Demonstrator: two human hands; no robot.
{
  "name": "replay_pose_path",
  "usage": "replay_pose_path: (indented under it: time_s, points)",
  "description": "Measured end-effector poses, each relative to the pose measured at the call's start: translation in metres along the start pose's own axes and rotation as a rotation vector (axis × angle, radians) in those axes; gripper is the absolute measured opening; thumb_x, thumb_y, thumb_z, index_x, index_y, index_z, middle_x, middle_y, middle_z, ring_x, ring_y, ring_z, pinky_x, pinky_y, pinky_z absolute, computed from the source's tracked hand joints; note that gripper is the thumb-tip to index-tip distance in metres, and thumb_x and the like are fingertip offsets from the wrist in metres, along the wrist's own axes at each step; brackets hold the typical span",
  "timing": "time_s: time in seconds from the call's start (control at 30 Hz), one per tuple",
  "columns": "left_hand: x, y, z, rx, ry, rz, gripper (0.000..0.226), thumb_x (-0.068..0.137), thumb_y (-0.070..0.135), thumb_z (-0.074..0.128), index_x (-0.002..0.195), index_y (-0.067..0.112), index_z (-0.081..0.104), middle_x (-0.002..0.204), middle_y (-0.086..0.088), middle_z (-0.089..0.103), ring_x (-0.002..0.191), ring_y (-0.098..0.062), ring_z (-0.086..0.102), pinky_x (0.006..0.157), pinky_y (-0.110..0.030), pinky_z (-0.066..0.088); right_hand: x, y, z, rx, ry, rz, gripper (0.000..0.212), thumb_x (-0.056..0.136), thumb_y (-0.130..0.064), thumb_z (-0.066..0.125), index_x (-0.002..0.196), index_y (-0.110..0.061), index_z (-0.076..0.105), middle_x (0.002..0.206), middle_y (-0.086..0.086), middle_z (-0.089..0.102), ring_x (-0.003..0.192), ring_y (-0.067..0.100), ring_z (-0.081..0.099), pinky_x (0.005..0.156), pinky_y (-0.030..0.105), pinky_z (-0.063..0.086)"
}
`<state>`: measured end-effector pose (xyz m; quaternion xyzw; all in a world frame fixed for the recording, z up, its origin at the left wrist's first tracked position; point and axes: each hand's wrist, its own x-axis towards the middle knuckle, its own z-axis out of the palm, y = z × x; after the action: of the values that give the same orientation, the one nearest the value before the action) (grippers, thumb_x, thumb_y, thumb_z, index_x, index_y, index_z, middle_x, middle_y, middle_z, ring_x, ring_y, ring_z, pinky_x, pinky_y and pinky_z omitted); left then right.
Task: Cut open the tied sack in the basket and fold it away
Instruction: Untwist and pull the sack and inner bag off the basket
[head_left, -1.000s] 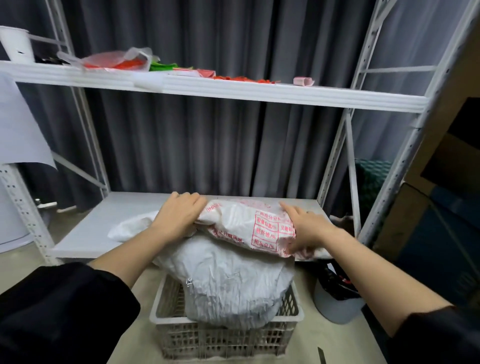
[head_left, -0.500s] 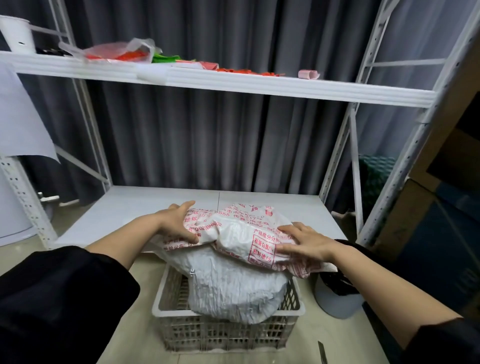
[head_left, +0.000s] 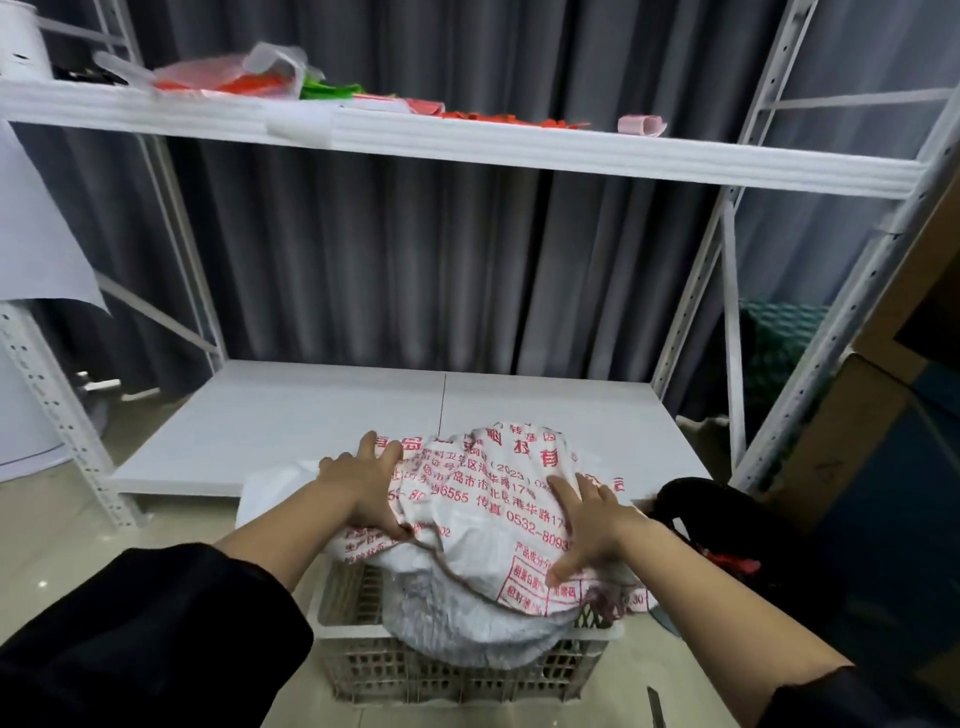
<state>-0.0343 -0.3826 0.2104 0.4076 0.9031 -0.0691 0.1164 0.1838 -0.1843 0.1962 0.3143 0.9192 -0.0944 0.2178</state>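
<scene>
I see a white woven sack with red print (head_left: 483, 514) lying over a white bag (head_left: 467, 618) in the pale plastic lattice basket (head_left: 457, 670). My left hand (head_left: 363, 483) and right hand (head_left: 592, 525) press flat on it, fingers straight.

Both arms reach forward from black sleeves pushed up the forearms, bare from there to the wrists. The left hand (head_left: 366, 486) lies palm down, fingers straight and pointing far, thumb angled toward the near side. The right hand (head_left: 589, 525) lies palm down too, fingers spread flat, thumb stretched toward the near left.
</scene>
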Motion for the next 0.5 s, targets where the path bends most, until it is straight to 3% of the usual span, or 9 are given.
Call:
replay_pose_path:
  time_s: [0.13, 0.3, 0.37, 0.5]
  points:
    - [-0.004, 0.002, 0.016, 0.01, 0.105, -0.077, 0.126, 0.047, 0.077, 0.072, 0.145, 0.025, 0.012, 0.144, -0.012, 0.03, 0.12, -0.035, 0.051, 0.097, -0.043, 0.041, 0.001, -0.007, 0.02, -0.043, 0.173, 0.063, 0.131, 0.062, -0.057, 0.078, 0.15, -0.031, -0.015, 0.159, 0.014, 0.007, 0.139, 0.042, 0.023, 0.109, 0.052, 0.031]
    - [-0.015, 0.013, 0.028, -0.063, 0.26, -0.048, 0.083, 0.066, 0.048, 0.075, 0.134, 0.02, 0.035, 0.128, -0.011, 0.035, 0.094, -0.032, 0.06, 0.075, -0.035, 0.05, -0.003, -0.008, 0.041, 0.043, 0.264, 0.113, 0.116, 0.071, -0.049, 0.074, 0.152, -0.028, -0.006, 0.144, 0.015, 0.035, 0.131, 0.037, 0.035, 0.1, 0.043, 0.042]
    - [-0.021, 0.016, 0.032, -0.079, 0.293, 0.003, 0.075, 0.071, 0.044, 0.071, 0.134, 0.022, 0.037, 0.126, -0.009, 0.038, 0.094, -0.032, 0.061, 0.071, -0.034, 0.047, -0.007, -0.008, 0.044, 0.057, 0.296, 0.121, 0.1, 0.076, -0.043, 0.07, 0.151, -0.023, 0.007, 0.138, 0.013, 0.043, 0.125, 0.035, 0.044, 0.094, 0.041, 0.045]
    - [-0.034, 0.018, 0.011, -0.164, 0.315, 0.071, 0.055, 0.076, 0.048, 0.065, 0.123, 0.025, 0.047, 0.12, -0.003, 0.049, 0.103, -0.03, 0.061, 0.075, -0.034, 0.047, -0.022, -0.006, 0.032, -0.035, 0.418, 0.043, 0.041, 0.092, -0.028, 0.049, 0.129, -0.012, 0.042, 0.121, 0.011, 0.059, 0.108, 0.032, 0.06, 0.08, 0.035, 0.048]
